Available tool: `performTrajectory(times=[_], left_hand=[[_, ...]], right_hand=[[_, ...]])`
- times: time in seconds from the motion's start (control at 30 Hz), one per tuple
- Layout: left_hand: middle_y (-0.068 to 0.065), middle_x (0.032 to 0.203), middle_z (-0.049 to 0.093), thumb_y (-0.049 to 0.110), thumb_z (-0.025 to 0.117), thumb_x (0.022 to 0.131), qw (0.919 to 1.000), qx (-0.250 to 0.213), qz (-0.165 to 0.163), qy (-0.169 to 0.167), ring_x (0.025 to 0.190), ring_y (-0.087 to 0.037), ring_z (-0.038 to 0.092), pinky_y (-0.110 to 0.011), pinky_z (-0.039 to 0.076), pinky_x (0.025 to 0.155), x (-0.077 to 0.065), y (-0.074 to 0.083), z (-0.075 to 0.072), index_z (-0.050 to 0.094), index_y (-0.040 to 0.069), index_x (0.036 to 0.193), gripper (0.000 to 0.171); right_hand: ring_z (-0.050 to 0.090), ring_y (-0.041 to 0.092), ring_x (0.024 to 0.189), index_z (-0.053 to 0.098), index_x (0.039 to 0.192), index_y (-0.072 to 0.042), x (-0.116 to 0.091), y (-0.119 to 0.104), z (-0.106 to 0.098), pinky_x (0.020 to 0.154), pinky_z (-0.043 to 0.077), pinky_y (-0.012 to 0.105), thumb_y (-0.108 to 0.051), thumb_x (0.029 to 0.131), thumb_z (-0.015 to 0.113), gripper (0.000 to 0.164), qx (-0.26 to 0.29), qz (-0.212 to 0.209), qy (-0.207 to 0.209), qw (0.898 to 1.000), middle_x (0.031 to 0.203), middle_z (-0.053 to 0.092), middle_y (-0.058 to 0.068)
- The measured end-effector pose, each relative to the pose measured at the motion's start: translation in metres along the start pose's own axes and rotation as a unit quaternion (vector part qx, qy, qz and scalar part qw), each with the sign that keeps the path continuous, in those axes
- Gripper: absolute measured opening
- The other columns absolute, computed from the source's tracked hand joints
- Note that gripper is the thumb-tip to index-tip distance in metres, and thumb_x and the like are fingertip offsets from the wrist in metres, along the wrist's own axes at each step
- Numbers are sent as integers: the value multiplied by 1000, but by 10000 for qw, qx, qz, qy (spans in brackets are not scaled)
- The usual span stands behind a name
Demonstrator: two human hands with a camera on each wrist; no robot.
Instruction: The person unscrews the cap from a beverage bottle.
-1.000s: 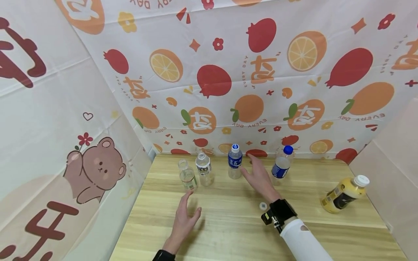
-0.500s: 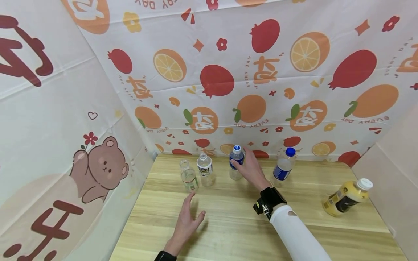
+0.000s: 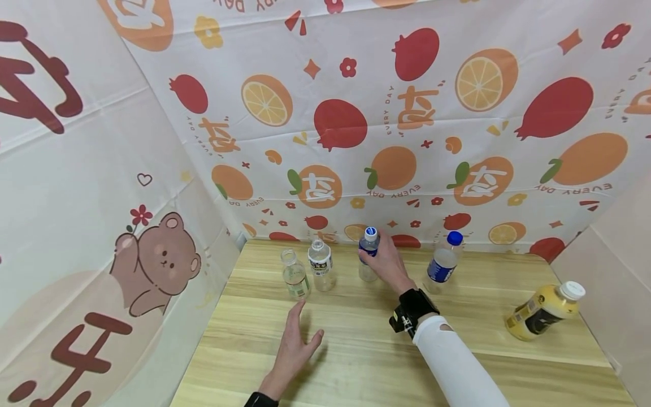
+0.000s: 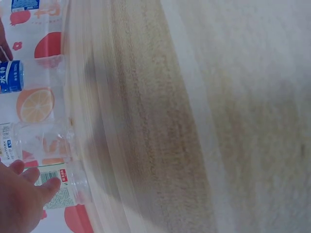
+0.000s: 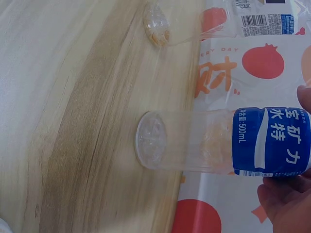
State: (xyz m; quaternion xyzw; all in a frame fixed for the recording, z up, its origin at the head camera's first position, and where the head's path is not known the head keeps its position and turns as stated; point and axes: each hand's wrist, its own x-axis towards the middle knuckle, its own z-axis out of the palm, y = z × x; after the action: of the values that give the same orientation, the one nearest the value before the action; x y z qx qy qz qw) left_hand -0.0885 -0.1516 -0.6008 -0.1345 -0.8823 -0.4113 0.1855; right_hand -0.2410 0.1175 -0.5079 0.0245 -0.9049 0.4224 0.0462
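My right hand [image 3: 389, 263] grips a clear plastic bottle [image 3: 368, 272] with a blue label and white cap, standing upright near the back of the table. In the right wrist view, fingertips [image 5: 274, 199] lie along one side of the bottle's blue label [image 5: 269, 141], with the thumb across from them. My left hand [image 3: 294, 347] is held with fingers spread, short of an uncapped clear bottle [image 3: 295, 278] with a green-and-white label. Beside that one stands another clear bottle [image 3: 321, 271], with a white-and-black label. The left hand's fingers [image 4: 51, 187] overlap the green-labelled bottle in the left wrist view.
To the right stands a clear bottle [image 3: 440, 270] with a blue label and blue cap. Farther right is a yellow bottle [image 3: 541, 312] with a black label and white cap. The wooden table [image 3: 346, 362] meets a fruit-printed backdrop [image 3: 335, 186] behind the bottles.
My right hand has moved left and back onto the blue-labelled bottle and closed round it. The small white disc near the right wrist is now hidden. My left hand has barely moved.
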Motion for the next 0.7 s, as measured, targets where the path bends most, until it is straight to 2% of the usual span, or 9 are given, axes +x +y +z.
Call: performTrajectory(times=[0.33, 0.7], left_hand=[[-27, 147, 47, 14, 84, 80, 9996, 182, 159, 135, 134, -44, 50, -58, 44, 108, 5, 3, 7, 38, -10, 148, 86], [-30, 152, 42, 14, 85, 82, 9996, -225, -147, -91, 140, -44, 44, -58, 40, 112, 16, 13, 16, 35, -5, 153, 88]], right_hand=[[52, 41, 131, 37, 150, 5, 1, 4, -5, 109, 44, 57, -33, 96, 75, 77, -140, -87, 45, 9999, 141, 50, 27], [54, 38, 132, 40, 151, 0, -3, 15, -24, 110, 44, 56, -35, 95, 76, 75, 310, -264, 11, 9992, 142, 54, 22]])
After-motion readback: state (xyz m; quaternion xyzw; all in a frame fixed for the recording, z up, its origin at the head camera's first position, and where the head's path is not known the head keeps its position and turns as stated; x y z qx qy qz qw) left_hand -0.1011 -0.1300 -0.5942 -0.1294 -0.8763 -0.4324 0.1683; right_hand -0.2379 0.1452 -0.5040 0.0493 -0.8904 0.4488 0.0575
